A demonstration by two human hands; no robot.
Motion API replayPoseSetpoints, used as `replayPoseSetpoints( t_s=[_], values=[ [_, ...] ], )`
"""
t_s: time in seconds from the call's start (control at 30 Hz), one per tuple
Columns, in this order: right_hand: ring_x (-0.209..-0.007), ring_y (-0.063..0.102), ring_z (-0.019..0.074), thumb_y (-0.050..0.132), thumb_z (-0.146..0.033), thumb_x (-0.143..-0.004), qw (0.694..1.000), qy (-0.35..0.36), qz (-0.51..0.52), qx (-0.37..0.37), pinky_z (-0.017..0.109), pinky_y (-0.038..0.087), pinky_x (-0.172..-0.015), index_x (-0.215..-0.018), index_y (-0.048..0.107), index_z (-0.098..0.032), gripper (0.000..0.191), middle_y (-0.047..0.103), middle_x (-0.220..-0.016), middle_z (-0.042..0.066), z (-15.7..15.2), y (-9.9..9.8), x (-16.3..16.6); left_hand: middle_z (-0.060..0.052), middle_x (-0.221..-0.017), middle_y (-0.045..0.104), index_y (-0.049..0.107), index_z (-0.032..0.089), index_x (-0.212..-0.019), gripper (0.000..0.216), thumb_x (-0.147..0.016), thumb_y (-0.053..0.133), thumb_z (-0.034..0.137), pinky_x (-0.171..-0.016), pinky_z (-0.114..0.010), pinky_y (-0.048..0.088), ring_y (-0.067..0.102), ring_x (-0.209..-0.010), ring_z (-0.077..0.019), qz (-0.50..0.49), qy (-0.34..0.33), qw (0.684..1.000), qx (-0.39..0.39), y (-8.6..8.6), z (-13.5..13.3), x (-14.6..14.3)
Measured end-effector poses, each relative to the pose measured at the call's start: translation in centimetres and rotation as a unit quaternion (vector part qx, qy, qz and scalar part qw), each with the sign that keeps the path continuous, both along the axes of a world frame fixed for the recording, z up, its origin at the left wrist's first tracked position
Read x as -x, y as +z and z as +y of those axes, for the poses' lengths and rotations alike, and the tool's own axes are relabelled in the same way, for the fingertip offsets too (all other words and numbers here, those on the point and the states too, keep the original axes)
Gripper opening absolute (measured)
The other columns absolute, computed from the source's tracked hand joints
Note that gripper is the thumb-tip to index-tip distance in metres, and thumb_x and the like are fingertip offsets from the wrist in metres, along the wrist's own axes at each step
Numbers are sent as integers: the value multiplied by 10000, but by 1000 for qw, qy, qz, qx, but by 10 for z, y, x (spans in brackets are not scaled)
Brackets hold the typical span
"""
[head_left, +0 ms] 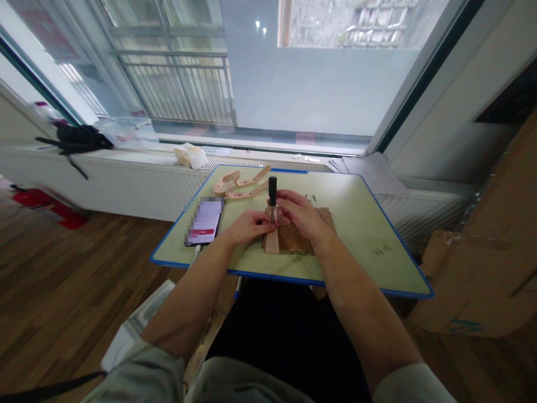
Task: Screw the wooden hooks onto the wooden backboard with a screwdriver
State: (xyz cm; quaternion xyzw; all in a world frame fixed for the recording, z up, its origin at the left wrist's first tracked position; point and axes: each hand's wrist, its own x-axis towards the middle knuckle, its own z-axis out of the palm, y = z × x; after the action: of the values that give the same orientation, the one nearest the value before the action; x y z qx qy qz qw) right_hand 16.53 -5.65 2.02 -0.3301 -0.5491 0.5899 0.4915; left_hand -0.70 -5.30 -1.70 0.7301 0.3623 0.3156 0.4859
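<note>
A black-handled screwdriver stands upright over a pale wooden strip that lies on a brown wooden panel. My right hand is closed around the screwdriver's shaft and lower handle. My left hand pinches at the screwdriver's tip, fingers pressed together on something too small to make out. Both hands rest on the wooden pieces near the middle of the small green table.
Curved wooden parts lie at the table's far side. A phone with a cable lies at the left. Small screws are scattered at the right. Cardboard boxes stand to the right, a radiator and window sill behind.
</note>
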Motion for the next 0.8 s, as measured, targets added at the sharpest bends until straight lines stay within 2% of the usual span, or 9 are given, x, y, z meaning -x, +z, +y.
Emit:
replayPoseSetpoints(
  t_s=[0.13, 0.23, 0.3, 0.47, 0.57, 0.7, 0.8],
  values=[
    [-518, 433, 68, 629, -249, -688, 1000, -1, -10, -3, 242, 377, -509, -919, 669, -195, 240, 584, -712, -24, -1, 0, -1, -27, -680, 666, 725, 95, -780, 203, -746, 679, 291, -632, -242, 414, 544, -623, -115, -3, 0, 1000, -4, 4, -2, -1],
    [-538, 453, 75, 617, -274, -718, 999, 24, -34, -22, 252, 386, -528, -1044, 664, -205, 336, 573, -751, -22, -4, 1, -2, -39, -720, 682, 722, 101, -756, 197, -739, 687, 294, -673, -255, 441, 575, -673, -136, -14, -10, 1000, -17, 6, -2, -1],
    [-593, 487, 91, 637, -325, -740, 994, 37, -75, -65, 264, 406, -567, -1096, 647, -208, 374, 553, -775, -18, -4, -1, -2, -47, -754, 693, 725, 105, -774, 220, -747, 687, 319, -703, -268, 457, 595, -716, -153, -18, -14, 1000, -20, 5, -2, -2],
    [-747, 496, 128, 672, -341, -753, 961, -35, -195, -193, 290, 425, -680, -1062, 636, -179, 351, 519, -831, 1, 0, -9, -1, -52, -824, 707, 726, 104, -908, 279, -780, 648, 339, -723, -284, 469, 603, -758, -170, -13, -12, 999, -39, -2, 0, -1],
    [-760, 498, 135, 632, -359, -793, 948, -62, -217, -224, 298, 428, -705, -1126, 619, -183, 377, 521, -844, 7, 2, -11, 0, -43, -768, 691, 720, 94, -854, 258, -788, 616, 320, -691, -267, 457, 593, -721, -159, 14, -7, 999, -51, -3, 0, -1],
    [-731, 496, 132, 599, -370, -819, 932, -65, -260, -244, 293, 417, -700, -981, 677, -175, 265, 512, -801, 5, 2, -12, 1, -25, -709, 659, 704, 92, -806, 220, -761, 603, 281, -649, -248, 434, 568, -677, -146, 41, 35, 995, -83, -2, -3, -4],
    [-687, 479, 122, 592, -350, -814, 936, -67, -258, -231, 276, 398, -653, -936, 684, -170, 236, 501, -742, -11, 1, -12, 1, -11, -662, 623, 685, 99, -779, 186, -736, 602, 260, -615, -234, 413, 536, -655, -137, 49, 61, 992, -101, -2, -6, -7]
  ],
)
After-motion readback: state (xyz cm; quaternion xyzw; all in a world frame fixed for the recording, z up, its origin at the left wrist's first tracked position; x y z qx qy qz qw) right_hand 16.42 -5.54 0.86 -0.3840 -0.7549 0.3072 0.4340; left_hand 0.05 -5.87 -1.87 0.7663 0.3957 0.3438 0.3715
